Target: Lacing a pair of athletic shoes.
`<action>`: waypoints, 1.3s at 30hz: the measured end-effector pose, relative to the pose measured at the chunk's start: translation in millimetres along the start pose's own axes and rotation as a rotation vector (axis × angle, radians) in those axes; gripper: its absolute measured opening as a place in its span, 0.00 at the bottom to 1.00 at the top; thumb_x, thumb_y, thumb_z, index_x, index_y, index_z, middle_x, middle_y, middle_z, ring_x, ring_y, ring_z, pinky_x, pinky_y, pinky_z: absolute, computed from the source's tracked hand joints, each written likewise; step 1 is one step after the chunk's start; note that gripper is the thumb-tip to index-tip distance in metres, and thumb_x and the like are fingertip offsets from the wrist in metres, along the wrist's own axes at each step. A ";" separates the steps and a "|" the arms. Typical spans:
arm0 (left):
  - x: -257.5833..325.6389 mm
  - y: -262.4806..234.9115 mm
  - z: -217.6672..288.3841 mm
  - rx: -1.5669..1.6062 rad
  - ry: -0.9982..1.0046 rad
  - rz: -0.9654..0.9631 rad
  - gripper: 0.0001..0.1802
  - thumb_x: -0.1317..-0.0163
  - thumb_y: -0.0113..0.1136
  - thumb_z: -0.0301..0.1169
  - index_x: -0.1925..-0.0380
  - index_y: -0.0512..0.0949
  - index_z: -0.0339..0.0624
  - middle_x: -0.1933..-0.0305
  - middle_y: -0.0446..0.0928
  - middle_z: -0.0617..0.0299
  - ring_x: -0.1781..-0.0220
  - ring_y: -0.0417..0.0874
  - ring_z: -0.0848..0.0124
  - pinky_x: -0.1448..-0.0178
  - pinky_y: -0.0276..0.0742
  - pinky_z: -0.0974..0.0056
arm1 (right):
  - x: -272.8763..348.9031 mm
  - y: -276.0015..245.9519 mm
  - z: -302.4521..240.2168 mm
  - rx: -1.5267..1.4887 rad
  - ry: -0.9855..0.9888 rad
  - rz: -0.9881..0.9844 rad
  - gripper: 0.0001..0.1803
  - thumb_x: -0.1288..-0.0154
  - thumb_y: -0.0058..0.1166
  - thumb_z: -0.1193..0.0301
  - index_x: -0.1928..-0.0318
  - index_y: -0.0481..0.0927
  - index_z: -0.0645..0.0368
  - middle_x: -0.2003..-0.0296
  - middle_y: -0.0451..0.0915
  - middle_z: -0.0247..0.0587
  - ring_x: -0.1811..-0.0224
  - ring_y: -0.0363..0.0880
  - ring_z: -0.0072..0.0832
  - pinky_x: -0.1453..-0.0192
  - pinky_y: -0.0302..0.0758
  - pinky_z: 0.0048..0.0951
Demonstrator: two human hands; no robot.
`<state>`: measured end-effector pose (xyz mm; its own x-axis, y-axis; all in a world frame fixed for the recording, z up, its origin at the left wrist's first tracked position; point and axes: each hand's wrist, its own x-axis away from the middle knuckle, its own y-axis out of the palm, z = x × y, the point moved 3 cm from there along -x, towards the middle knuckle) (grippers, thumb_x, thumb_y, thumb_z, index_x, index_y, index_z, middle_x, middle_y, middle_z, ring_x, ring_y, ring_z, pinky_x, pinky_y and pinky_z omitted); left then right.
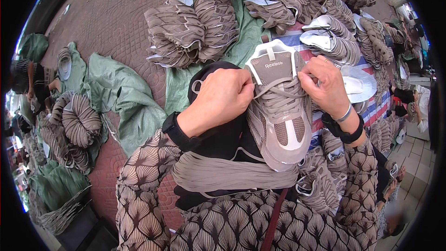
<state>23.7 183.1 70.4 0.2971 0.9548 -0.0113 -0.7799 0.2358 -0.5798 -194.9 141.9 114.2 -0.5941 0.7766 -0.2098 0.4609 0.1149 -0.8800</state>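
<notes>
A taupe sneaker upper (288, 107) with white trim lies over my lap, its toe toward me. Flat laces (278, 94) zigzag up its front and cross near the tongue. My left hand (222, 95) is closed in a pinch at the upper's left side, where one lace end runs into the fingers; a loop shows beyond that hand. On the other side my right hand (323, 83), with a ring and bracelet, is closed on the other lace end. Across my lap below rests a thick bundle of loose taupe laces (227, 174).
Stacked taupe uppers (186, 32) sit ahead on green sacking (125, 97). More stacks (330, 42) lie at the right on a striped sheet, with loose uppers (320, 181) by my right thigh. Another bundle (79, 121) stands at the left. Other people sit at both edges.
</notes>
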 end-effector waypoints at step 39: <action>-83.5 -29.1 1.9 0.678 -0.100 -0.038 0.06 0.38 0.61 0.31 0.63 0.80 0.42 0.68 0.76 0.74 0.66 0.71 0.84 0.58 0.69 0.75 | -110.7 2.6 23.0 -0.439 0.378 -0.487 0.08 0.36 0.51 0.67 0.70 0.78 0.55 0.73 0.71 0.28 0.71 0.70 0.14 0.70 0.68 0.19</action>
<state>20.6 96.8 89.8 0.3042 0.9481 0.0928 -0.9522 0.2996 0.0602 -143.1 42.0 125.4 -0.5673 0.7256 0.3894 0.4716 0.6739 -0.5687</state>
